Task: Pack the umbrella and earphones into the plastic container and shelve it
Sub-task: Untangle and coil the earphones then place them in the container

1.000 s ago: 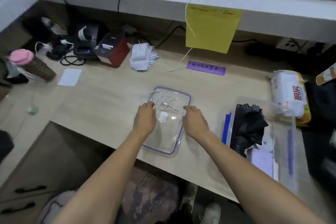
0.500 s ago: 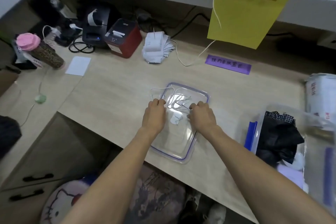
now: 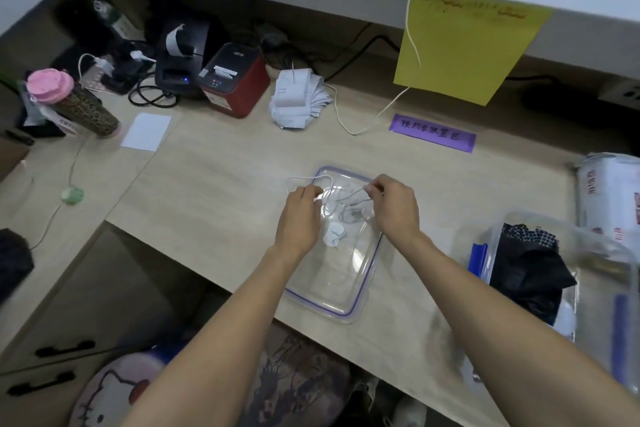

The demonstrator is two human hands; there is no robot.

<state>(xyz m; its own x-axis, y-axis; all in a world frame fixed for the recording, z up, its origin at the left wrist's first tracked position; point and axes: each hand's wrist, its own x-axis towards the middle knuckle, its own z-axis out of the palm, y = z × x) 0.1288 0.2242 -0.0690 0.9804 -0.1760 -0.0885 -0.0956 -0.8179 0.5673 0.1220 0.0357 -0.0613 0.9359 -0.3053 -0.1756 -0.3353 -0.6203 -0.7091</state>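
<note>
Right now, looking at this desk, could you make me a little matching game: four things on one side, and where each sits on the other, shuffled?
Things:
1. white wired earphones
2. red box-shaped label printer
3. black folded umbrella
4. pink-lidded leopard-print cup

Places:
A. far left of the desk
B. inside the clear plastic container at the right
C. on the clear lid between both hands
D. at the back, beside a black printer

Pairs: 1-C, 2-D, 3-B, 4-A
</note>
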